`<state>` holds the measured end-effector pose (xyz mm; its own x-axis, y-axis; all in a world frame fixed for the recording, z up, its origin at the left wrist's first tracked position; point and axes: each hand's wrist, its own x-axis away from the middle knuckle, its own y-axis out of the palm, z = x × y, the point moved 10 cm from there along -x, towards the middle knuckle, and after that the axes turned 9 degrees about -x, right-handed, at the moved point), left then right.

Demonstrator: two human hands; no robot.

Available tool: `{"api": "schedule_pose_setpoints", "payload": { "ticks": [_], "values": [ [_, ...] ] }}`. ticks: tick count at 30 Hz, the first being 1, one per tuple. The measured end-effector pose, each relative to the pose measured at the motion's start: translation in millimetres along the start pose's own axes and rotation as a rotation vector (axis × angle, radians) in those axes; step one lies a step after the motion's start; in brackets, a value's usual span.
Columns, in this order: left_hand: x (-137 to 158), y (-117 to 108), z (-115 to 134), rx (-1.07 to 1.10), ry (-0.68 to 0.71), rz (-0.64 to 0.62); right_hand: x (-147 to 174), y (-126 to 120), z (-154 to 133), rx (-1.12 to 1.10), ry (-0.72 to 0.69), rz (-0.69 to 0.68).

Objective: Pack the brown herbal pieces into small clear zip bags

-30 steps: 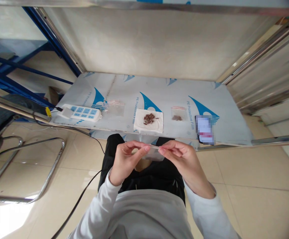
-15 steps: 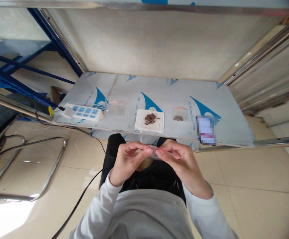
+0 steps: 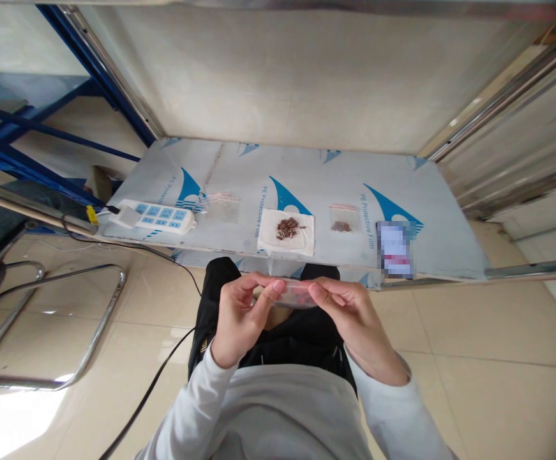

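Between my two hands, over my lap, a small clear zip bag (image 3: pixel 295 295) with a reddish top edge is stretched out. My left hand (image 3: pixel 246 312) pinches its left corner between thumb and fingers. At the right corner, my right hand (image 3: pixel 347 313) pinches it the same way. Whether anything is inside the bag I cannot make out. Beyond my hands, a heap of small brown capsule-like pieces (image 3: pixel 288 229) lies on a white folded tissue (image 3: pixel 269 240). To its right rests another zip bag (image 3: pixel 347 213) holding several brown pieces. Further left lie flat clear zip bags (image 3: pixel 225 207).
A white power strip (image 3: pixel 163 217) sits at the left of the film-covered metal shelf (image 3: pixel 239 172). A phone (image 3: pixel 395 249) lies near the front edge at right. A black cable (image 3: pixel 163 367) runs down past my left side. A metal-framed chair (image 3: pixel 100 332) stands at left.
My hands have moved slightly apart along the bag's top edge, so more of the bag shows between them. The things on the shelf stay in place.
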<state>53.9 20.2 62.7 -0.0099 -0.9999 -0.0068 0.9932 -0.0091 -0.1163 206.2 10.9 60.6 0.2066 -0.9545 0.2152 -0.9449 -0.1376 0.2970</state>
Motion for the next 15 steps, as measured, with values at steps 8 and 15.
{"api": "schedule_pose_setpoints", "payload": {
  "ticks": [8, 15],
  "values": [
    [2.7, 3.0, 5.8, -0.08, 0.076, -0.019, -5.9, 2.5, -2.8, 0.097, -0.127, 0.082],
    [6.4, 0.6, 1.0, -0.153, 0.078, 0.026, -5.9, -2.1, 0.5, 0.081, -0.114, 0.105]
  ]
}}
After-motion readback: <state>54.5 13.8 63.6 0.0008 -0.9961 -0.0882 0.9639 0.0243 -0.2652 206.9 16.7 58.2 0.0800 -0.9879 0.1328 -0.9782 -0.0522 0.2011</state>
